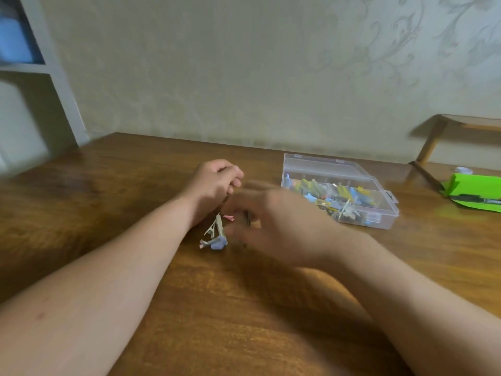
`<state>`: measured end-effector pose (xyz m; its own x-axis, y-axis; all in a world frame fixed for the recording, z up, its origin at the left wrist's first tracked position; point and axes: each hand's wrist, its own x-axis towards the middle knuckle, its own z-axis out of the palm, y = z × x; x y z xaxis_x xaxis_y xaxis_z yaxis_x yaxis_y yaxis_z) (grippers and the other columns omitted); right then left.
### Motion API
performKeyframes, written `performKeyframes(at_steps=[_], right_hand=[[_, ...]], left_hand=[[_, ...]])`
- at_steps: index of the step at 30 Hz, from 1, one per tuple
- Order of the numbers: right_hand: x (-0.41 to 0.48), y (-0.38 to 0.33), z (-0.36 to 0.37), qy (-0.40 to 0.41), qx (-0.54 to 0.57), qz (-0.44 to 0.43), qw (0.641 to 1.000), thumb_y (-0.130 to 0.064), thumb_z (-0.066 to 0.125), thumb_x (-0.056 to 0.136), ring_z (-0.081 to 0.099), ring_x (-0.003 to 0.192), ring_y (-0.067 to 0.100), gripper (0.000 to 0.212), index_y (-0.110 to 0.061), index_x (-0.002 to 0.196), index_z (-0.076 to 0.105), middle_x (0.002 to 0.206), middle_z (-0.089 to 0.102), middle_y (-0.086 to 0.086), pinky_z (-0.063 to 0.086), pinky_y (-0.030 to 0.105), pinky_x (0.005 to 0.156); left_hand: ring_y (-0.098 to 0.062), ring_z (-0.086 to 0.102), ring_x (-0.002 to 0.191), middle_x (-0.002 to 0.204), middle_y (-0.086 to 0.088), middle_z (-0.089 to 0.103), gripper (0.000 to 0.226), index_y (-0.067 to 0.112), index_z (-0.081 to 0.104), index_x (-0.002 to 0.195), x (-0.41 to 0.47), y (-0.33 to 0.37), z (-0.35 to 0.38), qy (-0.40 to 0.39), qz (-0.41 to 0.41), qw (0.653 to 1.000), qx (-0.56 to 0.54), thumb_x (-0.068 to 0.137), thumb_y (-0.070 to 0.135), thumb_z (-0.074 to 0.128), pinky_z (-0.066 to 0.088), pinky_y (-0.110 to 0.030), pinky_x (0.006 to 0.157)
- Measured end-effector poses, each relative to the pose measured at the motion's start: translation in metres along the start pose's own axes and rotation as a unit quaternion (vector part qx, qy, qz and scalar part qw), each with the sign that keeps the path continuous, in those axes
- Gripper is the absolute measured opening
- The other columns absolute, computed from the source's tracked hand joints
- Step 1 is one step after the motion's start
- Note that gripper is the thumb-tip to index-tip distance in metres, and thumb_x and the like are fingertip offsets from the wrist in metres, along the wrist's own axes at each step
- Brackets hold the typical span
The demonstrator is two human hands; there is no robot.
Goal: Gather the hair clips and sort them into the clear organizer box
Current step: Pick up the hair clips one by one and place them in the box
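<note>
Hair clips (215,234) left at frame centre on the table (135,191) want a low pinch from the blurred right hand (273,226), grip unreadable, left hand (217,183) clenched.

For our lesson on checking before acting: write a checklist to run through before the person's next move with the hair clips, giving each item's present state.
1. Organizer box open to take clips: ok.
2. Loose clips on the table within reach: ok.
3. Right hand grip on a clip: cannot tell, blurred.
4. Left hand free to help: cannot tell, it is closed in a fist.
5. Path from the clips to the box free of obstacles: ok.
</note>
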<state>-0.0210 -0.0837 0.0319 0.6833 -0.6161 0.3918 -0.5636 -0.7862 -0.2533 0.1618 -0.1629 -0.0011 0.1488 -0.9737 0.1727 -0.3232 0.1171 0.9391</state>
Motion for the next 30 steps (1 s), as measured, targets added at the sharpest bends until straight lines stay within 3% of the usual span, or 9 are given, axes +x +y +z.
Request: performKeyframes(at_steps=[2,4,7,12,16,20,26,28,30], right_hand=[[-0.001,-0.007,0.013,-0.032,-0.014,-0.036,0.999,-0.042,0.074,0.093,0.058,0.094,0.009,0.027,-0.029,0.117,0.072,0.110,0.060,-0.014,0.052,0.034,0.079],[-0.001,-0.007,0.021,-0.046,-0.031,-0.064,0.996,-0.039,0.073,0.094,0.062,0.099,0.015,0.025,-0.024,0.114,0.074,0.110,0.063,-0.009,0.054,0.037,0.080],[0.000,-0.002,0.024,-0.033,-0.056,-0.070,0.995,-0.033,0.067,0.097,0.063,0.094,0.021,0.016,-0.019,0.104,0.073,0.100,0.063,-0.004,0.055,0.045,0.076],[-0.001,0.000,0.022,-0.002,-0.033,-0.062,0.998,-0.027,0.062,0.097,0.065,0.084,0.020,0.011,-0.021,0.101,0.071,0.093,0.068,-0.004,0.056,0.042,0.069],[0.002,0.015,-0.001,0.039,-0.021,0.040,0.998,-0.026,0.063,0.096,0.062,0.077,0.018,0.011,-0.023,0.105,0.068,0.090,0.070,-0.006,0.054,0.038,0.067],[-0.001,0.059,-0.042,0.092,0.021,0.169,0.981,-0.030,0.068,0.096,0.068,0.084,0.011,0.012,-0.024,0.106,0.071,0.094,0.072,-0.011,0.056,0.032,0.072],[-0.025,0.115,-0.096,0.155,0.020,0.303,0.940,-0.030,0.074,0.093,0.070,0.082,0.010,0.010,-0.028,0.101,0.070,0.097,0.074,-0.009,0.051,0.025,0.063],[-0.034,0.122,-0.108,0.149,0.035,0.334,0.930,-0.026,0.074,0.092,0.070,0.074,0.014,0.016,-0.029,0.107,0.068,0.091,0.074,-0.008,0.048,0.027,0.056],[-0.040,0.126,-0.116,0.108,0.022,0.357,0.928,-0.024,0.075,0.088,0.073,0.076,0.018,0.021,-0.034,0.106,0.069,0.087,0.076,-0.007,0.055,0.032,0.060]], left_hand=[[-0.014,0.054,0.066,0.083,-0.003,0.070,0.022,0.004,0.076,0.101,0.000,0.000,0.002,0.007,-0.008,1.000,-0.009,0.103,0.016,0.057,0.044,-0.024,0.059],[-0.012,0.054,0.065,0.084,-0.003,0.072,0.021,0.009,0.077,0.097,0.002,-0.001,0.002,0.012,-0.006,1.000,-0.001,0.103,0.016,0.057,0.043,-0.021,0.058],[-0.010,0.056,0.065,0.085,-0.001,0.073,0.022,0.014,0.077,0.094,0.004,-0.003,0.002,0.010,0.003,1.000,0.014,0.103,0.018,0.057,0.043,-0.023,0.060],[-0.013,0.059,0.071,0.089,-0.003,0.075,0.023,0.016,0.078,0.095,0.006,-0.007,0.002,0.006,0.004,1.000,0.016,0.104,0.020,0.057,0.045,-0.028,0.066],[-0.018,0.059,0.073,0.086,-0.006,0.071,0.020,0.011,0.077,0.096,0.006,-0.007,0.001,-0.007,0.018,1.000,-0.004,0.102,0.018,0.059,0.051,-0.030,0.065],[-0.024,0.066,0.084,0.095,-0.008,0.075,0.024,0.015,0.078,0.097,0.002,-0.007,-0.001,-0.017,0.019,1.000,-0.013,0.106,0.024,0.057,0.057,-0.041,0.076],[-0.019,0.064,0.089,0.101,-0.005,0.074,0.025,0.018,0.077,0.104,-0.004,-0.002,-0.002,-0.020,0.039,0.998,0.049,0.108,0.022,0.052,0.048,-0.033,0.077],[-0.020,0.064,0.089,0.102,-0.006,0.074,0.025,0.019,0.077,0.103,-0.004,-0.002,-0.002,-0.019,0.038,0.998,0.050,0.108,0.022,0.052,0.048,-0.034,0.078],[-0.020,0.064,0.090,0.102,-0.006,0.074,0.025,0.019,0.077,0.103,-0.004,-0.002,-0.003,-0.018,0.038,0.998,0.055,0.108,0.022,0.052,0.048,-0.035,0.079]])
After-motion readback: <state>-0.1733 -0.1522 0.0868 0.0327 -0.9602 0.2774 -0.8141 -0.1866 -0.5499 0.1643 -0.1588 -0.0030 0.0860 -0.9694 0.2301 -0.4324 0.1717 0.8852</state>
